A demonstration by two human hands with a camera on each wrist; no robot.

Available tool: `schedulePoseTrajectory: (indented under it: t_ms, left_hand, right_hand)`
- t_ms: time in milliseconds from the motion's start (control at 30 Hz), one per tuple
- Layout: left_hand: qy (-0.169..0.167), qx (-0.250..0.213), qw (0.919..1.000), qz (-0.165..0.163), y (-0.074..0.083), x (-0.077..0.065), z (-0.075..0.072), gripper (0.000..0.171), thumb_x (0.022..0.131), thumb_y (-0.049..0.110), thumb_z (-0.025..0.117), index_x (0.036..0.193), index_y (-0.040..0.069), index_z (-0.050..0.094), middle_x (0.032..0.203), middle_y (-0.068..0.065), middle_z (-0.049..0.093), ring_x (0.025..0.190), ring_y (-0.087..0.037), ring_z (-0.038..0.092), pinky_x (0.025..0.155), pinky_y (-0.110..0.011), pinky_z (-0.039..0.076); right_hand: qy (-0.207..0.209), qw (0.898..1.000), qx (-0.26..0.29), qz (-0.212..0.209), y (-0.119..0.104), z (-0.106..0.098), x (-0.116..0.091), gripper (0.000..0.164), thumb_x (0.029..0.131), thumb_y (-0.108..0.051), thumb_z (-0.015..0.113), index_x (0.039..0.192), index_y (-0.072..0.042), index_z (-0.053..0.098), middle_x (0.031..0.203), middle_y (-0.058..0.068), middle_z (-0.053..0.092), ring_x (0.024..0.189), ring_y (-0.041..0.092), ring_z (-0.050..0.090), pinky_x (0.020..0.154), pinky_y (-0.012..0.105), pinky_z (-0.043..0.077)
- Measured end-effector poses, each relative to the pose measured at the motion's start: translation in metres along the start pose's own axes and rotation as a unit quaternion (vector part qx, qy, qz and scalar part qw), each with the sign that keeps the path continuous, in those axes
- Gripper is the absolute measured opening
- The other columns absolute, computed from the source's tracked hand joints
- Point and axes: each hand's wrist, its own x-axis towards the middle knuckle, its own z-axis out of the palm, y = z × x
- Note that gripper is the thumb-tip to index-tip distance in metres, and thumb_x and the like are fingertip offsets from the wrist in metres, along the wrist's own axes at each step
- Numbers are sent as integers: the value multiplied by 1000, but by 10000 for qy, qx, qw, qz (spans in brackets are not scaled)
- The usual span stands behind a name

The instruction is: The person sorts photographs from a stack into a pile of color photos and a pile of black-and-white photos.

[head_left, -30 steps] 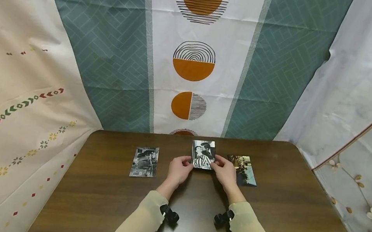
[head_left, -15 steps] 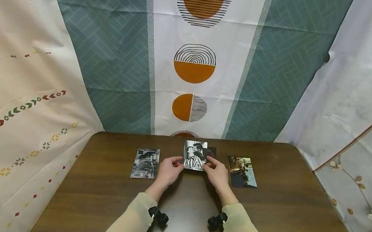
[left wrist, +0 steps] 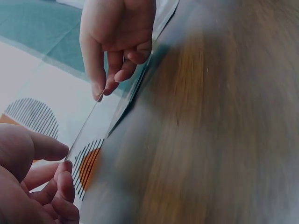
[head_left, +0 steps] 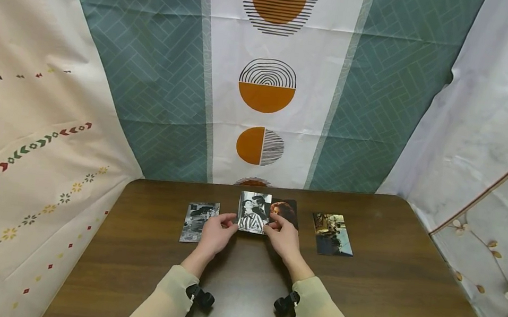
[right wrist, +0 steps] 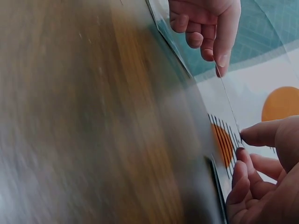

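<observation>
Between both hands is a black-and-white photo card (head_left: 254,213) showing two people, one in a striped top. My left hand (head_left: 216,234) pinches its lower left corner between thumb and fingers. On the lower right corner, my right hand (head_left: 285,241) does the same. Both wrist views show the card edge-on as a thin line, raised off the table. Behind it and to its right lies a dark colour card (head_left: 289,212) with a reddish-haired figure, partly hidden by the held card and right hand. Another black-and-white card (head_left: 195,221) lies left of my left hand, which slightly overlaps it.
A colour card (head_left: 333,235) with a street-like scene lies to the right on the brown wooden table (head_left: 391,284). A patterned curtain (head_left: 274,38) hangs behind the table's back edge. Fabric also hangs along the left and right sides.
Both hands have moved left together with the black-and-white photo card. The dark colour card behind has come into view. The other two cards stay put.
</observation>
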Motion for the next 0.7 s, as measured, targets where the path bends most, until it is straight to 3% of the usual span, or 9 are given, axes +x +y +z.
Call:
schedulePoseTrajectory:
  t_ms: [200,700]
  left_hand:
    - [76,-62,9999,59,-8,-2,-16,35,92,9,74,125,-2,76,92,-6,67,79,-19,58,69,-31,46]
    - [170,-258,9994,-142,-28,-13,-50,35,94,8,75,128,-1,76,94,-7,67,67,-12,57,57,-26,46]
  right_hand:
    - [-157,9998,68,-102,-8,12,-2,46,93,-16,77,136,-4,71,97,3,76,87,18,70,82,40,54]
    - [-433,9982,168,-380,-25,43,-9,46,92,-16,77,135,-1,71,97,4,76,86,16,66,82,39,53]
